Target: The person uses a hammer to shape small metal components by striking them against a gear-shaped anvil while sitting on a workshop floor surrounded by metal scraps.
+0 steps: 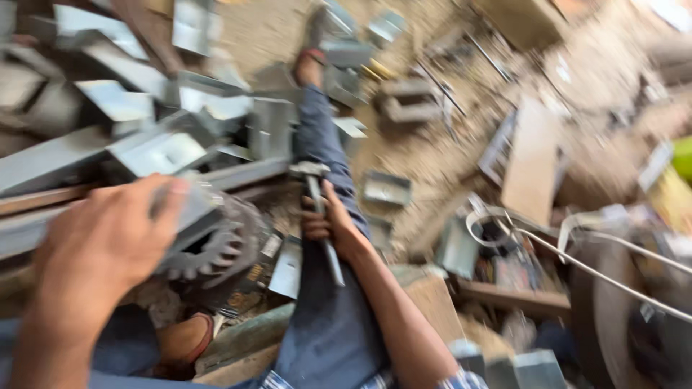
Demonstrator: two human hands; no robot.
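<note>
Your right hand grips the hammer, left hand apparently pressing the metal bracket; a skewed swing could strike those fingers.

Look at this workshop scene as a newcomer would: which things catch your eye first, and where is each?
The left hand looms largest, lower left, pressing a grey metal bracket down onto a toothed gear wheel. Near the centre, the right hand grips a hammer, head upward, above a blue-trousered leg stretched across the floor. More grey metal brackets lie heaped at upper left.
</note>
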